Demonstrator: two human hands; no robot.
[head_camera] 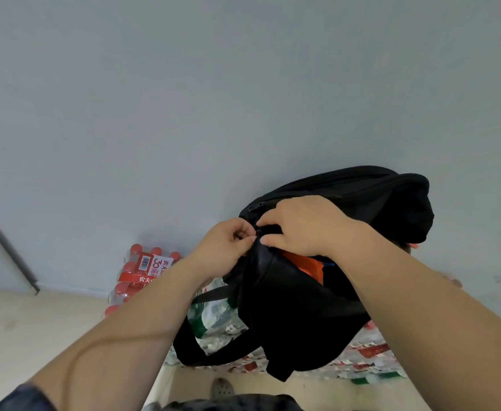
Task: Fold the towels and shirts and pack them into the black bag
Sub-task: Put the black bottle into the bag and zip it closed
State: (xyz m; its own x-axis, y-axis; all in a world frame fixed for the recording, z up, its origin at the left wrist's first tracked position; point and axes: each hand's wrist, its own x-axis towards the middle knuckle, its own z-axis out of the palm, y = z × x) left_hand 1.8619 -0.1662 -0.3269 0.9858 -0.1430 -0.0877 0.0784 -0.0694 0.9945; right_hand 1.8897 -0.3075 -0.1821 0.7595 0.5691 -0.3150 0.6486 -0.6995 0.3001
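Black bag point(296, 315) centre-right of frame, sitting on shrink-wrapped bottle packs point(368, 354). Left hand point(228, 247): narrow pinch grip at the zip by the bag's mouth. Right hand point(302, 223): grip curled over the bag's rim, hiding most of the opening. Orange cloth point(305, 264) shows inside. Red-capped bottle pack point(142, 271) to the left, against a grey wall point(213, 84).

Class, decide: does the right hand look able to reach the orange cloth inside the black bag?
Probably yes: the orange cloth shows uncovered in the open mouth of the black bag, just below the right hand.
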